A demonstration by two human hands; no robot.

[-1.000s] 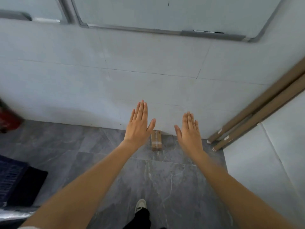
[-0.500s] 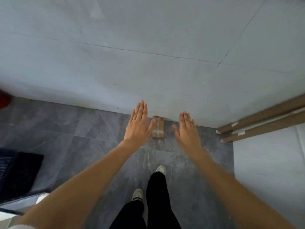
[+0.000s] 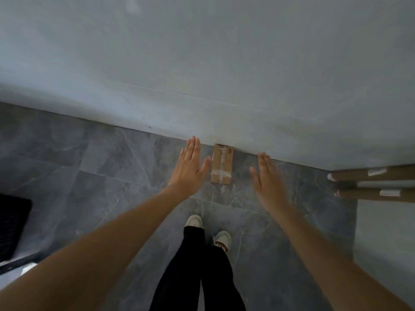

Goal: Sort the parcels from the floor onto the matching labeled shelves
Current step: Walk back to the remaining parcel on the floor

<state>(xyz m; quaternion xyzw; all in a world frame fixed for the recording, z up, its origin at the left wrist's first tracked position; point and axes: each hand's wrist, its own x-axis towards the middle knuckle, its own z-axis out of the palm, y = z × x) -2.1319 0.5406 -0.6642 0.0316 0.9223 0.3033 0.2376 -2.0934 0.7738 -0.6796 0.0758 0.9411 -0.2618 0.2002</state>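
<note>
On the grey floor [image 3: 116, 167], right at the foot of the wall [image 3: 202, 63], a small brown box [image 3: 221, 163] with white tape, lying flat. Far end of the box touching the wall, or nearly; too blurry to be sure. Long sides of the box bare, with open floor on both. Near end of the box bare too, with open floor between it and two shoes [image 3: 194, 221].

Left of the box, the left hand [image 3: 188, 169], held out flat, palm down. Fingers straight and close together, thumb spread out toward the box. Thumb tip just beside the box's left edge; touching or not, cannot tell. Nothing held.

Right of the box, the right hand [image 3: 267, 182], flat too, fingers straight, thumb spread toward the box. A strip of floor showing between this hand and the box's right edge. Nothing held. Whether up in the air or down at the floor, cannot tell for either hand.

Far right of the box, long brown tubes [image 3: 381, 176] with white labels, ends pointing toward the box, well apart from it. Below the tubes, a pale flat panel [image 3: 386, 243] closing that side.

Far left of the box, a dark mat [image 3: 12, 223] at the picture's edge, with lots of open floor between the two.

Below the box, black trouser legs [image 3: 202, 272] and both bare arms reaching forward.
</note>
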